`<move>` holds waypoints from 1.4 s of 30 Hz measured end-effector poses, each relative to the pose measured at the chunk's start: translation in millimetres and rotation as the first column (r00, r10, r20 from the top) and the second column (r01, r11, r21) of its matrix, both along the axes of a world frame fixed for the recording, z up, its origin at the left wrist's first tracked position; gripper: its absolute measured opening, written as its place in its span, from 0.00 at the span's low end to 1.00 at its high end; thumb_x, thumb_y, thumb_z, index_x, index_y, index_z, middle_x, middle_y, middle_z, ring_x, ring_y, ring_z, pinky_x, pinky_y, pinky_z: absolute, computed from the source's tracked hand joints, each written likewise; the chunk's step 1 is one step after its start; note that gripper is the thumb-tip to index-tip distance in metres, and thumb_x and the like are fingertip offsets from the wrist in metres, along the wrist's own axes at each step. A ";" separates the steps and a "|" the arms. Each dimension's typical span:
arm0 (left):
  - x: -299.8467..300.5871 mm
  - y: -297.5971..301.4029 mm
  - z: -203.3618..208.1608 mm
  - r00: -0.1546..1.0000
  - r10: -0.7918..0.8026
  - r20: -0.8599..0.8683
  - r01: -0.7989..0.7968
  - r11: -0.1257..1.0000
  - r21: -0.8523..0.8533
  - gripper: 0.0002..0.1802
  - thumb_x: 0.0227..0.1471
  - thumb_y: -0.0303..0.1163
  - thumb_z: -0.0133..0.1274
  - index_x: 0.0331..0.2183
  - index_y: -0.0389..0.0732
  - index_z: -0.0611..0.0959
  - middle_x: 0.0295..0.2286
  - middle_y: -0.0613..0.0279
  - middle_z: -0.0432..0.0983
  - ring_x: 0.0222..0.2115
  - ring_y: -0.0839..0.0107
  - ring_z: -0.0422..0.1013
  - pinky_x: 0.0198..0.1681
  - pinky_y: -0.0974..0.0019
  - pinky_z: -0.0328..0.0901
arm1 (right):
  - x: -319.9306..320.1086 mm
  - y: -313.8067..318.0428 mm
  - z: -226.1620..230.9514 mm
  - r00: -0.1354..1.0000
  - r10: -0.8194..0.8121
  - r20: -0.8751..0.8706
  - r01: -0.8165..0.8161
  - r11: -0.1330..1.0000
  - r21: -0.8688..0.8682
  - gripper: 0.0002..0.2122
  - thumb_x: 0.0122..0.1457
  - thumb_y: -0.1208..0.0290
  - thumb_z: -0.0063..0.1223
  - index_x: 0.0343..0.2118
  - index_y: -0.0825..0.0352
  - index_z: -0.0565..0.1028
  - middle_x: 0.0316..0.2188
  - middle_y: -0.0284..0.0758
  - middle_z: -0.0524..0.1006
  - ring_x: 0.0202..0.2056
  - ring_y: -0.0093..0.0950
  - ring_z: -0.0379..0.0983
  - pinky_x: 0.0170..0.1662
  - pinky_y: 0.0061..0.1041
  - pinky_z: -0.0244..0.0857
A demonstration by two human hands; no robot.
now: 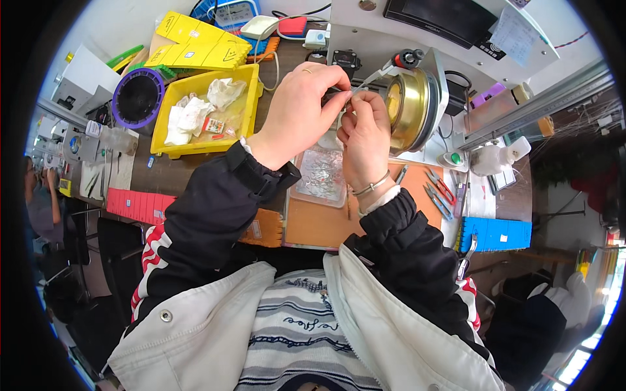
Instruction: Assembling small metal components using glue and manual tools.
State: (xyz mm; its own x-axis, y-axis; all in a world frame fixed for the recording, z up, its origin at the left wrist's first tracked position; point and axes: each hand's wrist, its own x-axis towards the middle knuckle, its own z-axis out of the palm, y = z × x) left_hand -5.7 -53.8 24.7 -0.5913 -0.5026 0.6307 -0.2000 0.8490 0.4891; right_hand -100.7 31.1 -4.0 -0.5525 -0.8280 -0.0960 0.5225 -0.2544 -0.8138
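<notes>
Both hands meet in front of a gold-coloured round drum [399, 107] on a machine. The thumb and fingers of my left hand [301, 107] are pinched together, with a small dark bit showing under them. My right hand [367, 140] pinches at the same spot, its fingertips touching or almost touching the left ones. What they hold is too small and too hidden to name. Below the hands lies a clear shallow tray [319, 202] of small shiny wire-like pieces, on an orange-brown board [313, 225]. My right wrist partly covers the tray's right side.
Left of the hands is a yellow bin [175, 151] with crumpled white tissue; beside it, a purple-rimmed black round container [138, 98]. Red-handled snips [443, 189] and blue-handled pliers [438, 202] lie right. A blue toothed strip [495, 234] sits at the front right edge. Another person [45, 208] is far left.
</notes>
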 end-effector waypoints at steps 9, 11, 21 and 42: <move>-3.3 -5.4 12.7 0.981 -0.160 0.113 0.161 0.987 0.000 0.04 0.52 0.25 0.53 0.33 0.38 0.76 0.29 0.55 0.73 0.33 0.52 0.71 0.35 0.58 0.65 | -0.6 1.5 5.8 0.997 -0.024 0.071 0.023 1.000 0.016 0.03 0.65 0.70 0.44 0.37 0.61 0.68 0.25 0.24 0.67 0.21 0.12 0.56 0.21 0.17 0.48; -2.5 -4.8 12.2 0.976 -0.108 0.187 0.143 0.972 -0.186 0.05 0.51 0.24 0.53 0.34 0.39 0.77 0.28 0.56 0.73 0.33 0.53 0.72 0.34 0.56 0.65 | 2.0 -0.5 6.6 0.997 -0.021 0.072 0.020 1.000 0.011 0.03 0.65 0.69 0.44 0.37 0.61 0.69 0.26 0.24 0.67 0.21 0.12 0.56 0.22 0.17 0.49; -2.3 -0.9 15.4 0.978 -0.098 0.186 0.130 0.977 -0.168 0.06 0.48 0.24 0.53 0.33 0.40 0.79 0.28 0.58 0.76 0.33 0.54 0.73 0.34 0.56 0.67 | 3.7 1.4 13.1 0.995 -0.075 0.068 0.069 0.994 0.085 0.03 0.63 0.70 0.45 0.35 0.61 0.69 0.24 0.23 0.66 0.21 0.12 0.56 0.22 0.17 0.50; 21.3 73.7 -7.3 0.991 -0.026 -0.135 0.035 0.997 0.064 0.11 0.42 0.16 0.60 0.31 0.37 0.80 0.31 0.57 0.78 0.33 0.59 0.75 0.36 0.63 0.68 | 14.8 66.2 5.7 0.992 0.084 0.091 -0.078 0.995 -0.059 0.04 0.66 0.71 0.46 0.34 0.61 0.68 0.18 0.20 0.61 0.18 0.10 0.52 0.20 0.14 0.46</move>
State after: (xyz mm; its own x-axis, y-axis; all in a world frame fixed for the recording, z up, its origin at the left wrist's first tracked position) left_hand 15.6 19.9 17.3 -0.5196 -0.5289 0.6710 -0.1036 0.8186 0.5650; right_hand -85.9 97.3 1.7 -0.4743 -0.8751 -0.0966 0.6162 -0.2515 -0.7464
